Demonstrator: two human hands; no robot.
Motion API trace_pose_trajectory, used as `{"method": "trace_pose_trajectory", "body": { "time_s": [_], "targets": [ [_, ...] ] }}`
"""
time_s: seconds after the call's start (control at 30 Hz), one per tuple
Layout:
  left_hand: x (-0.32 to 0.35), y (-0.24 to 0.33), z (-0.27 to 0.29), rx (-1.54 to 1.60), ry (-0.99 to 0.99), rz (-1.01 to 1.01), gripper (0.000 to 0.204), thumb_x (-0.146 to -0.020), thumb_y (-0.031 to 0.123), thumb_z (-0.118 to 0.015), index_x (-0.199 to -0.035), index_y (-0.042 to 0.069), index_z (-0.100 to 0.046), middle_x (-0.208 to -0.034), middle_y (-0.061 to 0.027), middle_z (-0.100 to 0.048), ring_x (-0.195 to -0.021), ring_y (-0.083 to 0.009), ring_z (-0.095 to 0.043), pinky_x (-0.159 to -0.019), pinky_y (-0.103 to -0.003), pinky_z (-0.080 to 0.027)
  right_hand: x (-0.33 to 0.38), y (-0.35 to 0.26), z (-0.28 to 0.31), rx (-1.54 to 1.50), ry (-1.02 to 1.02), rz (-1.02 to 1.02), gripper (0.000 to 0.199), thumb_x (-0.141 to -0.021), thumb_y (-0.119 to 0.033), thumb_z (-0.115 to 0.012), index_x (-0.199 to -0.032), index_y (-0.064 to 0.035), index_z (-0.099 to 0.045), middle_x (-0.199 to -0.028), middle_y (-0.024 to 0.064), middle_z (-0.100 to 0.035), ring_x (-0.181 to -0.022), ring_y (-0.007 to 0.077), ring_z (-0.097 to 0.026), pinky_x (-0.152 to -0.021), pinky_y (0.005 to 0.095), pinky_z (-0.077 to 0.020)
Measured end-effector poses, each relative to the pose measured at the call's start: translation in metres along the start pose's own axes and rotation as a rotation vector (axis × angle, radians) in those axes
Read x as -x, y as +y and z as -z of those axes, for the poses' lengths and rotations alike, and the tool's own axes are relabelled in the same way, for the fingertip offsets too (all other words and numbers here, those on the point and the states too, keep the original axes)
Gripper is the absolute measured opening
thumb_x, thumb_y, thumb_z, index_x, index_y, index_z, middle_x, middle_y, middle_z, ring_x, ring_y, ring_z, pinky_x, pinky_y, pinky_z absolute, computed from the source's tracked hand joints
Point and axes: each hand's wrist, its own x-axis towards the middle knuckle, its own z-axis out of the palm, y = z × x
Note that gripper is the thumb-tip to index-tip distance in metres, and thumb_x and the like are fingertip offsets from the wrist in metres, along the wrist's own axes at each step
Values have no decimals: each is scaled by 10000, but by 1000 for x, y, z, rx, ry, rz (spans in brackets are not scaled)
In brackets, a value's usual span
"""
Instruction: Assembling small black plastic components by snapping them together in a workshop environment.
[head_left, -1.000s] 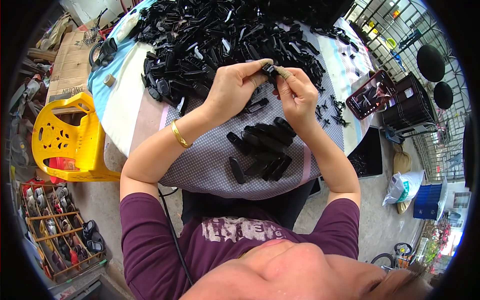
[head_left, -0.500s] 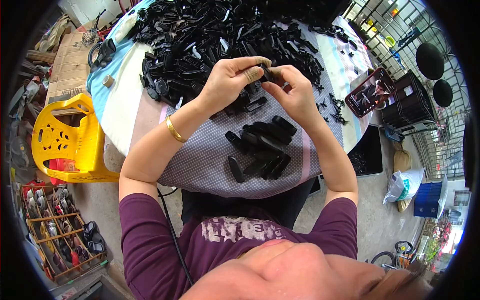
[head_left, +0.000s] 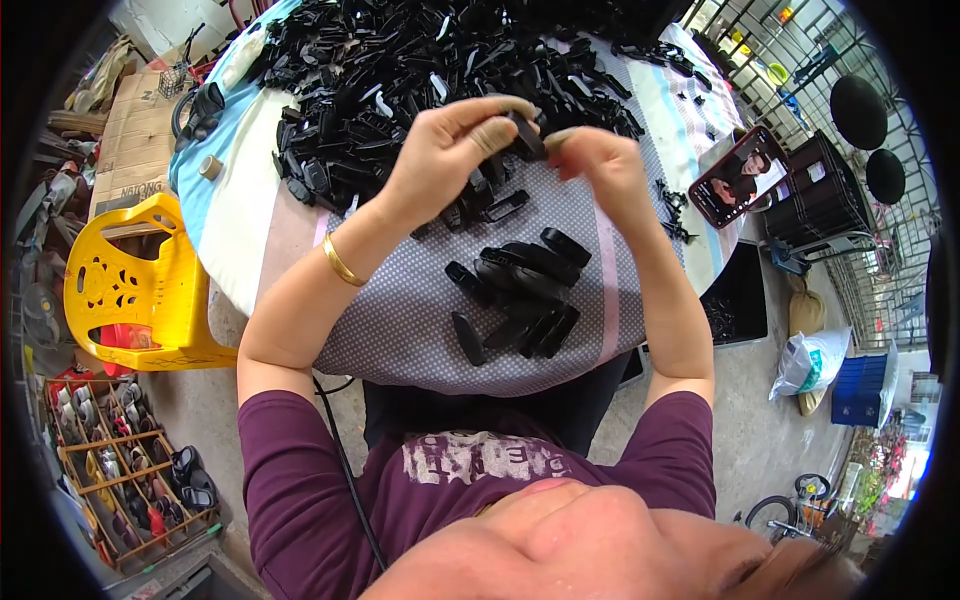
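Note:
Above the table's middle, my left hand (head_left: 455, 145) pinches a black plastic part (head_left: 525, 136) between thumb and taped fingertips. Close by its right end is my right hand (head_left: 605, 165), fingers curled and drawn together, smeared by motion; whatever is in them is too small or hidden to make out. Beyond both hands spreads a large heap of black plastic parts (head_left: 370, 90). Nearer to me lies a small group of elongated black parts (head_left: 525, 280), several of them side by side. One part (head_left: 467, 338) lies a little apart at its left.
Small black bits (head_left: 675, 210) lie at right beside a propped phone (head_left: 740, 178). A tape roll (head_left: 210, 167) is on the table's left. A yellow chair (head_left: 150, 290) stands left, a shoe rack (head_left: 125, 465) below it, black crates (head_left: 820, 195) at right.
My right hand has shifted slightly right and turned, its fingers now curled and blurred. The black part stays in my left hand, its long side now more visible. The phone picture has changed.

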Motion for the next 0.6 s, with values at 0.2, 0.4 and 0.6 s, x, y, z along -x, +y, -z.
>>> {"method": "trace_pose_trajectory", "body": {
  "time_s": [0.2,0.4,0.6],
  "targets": [
    [-6,-5,10,492,-27,148,288,-922,168,-532,-1144,-10,-575,-1018,-106,-638,-930,-185,-630,-861,-304,-516,0,2,9,191,-140,35,274,-788,-41,-604,-1056,9,-578,-955,64,-622,-817,118,-596,-787,251,-491],
    [-2,-5,5,426,-78,252,295,-899,164,-566,-1131,-18,-582,-1013,-107,-638,-927,-183,-632,-832,-304,-532,4,-10,4,-135,-155,10,397,-796,10,-571,-1189,19,-518,-1076,91,-590,-955,161,-590,-852,301,-502],
    [5,3,-5,-64,-67,67,370,-766,58,-691,-1114,-24,-594,-965,-93,-651,-897,-144,-625,-793,-254,-522,0,-4,-3,-88,-26,-88,274,-818,45,-507,-1078,59,-592,-988,109,-637,-885,156,-624,-825,291,-520]
  ]
}}
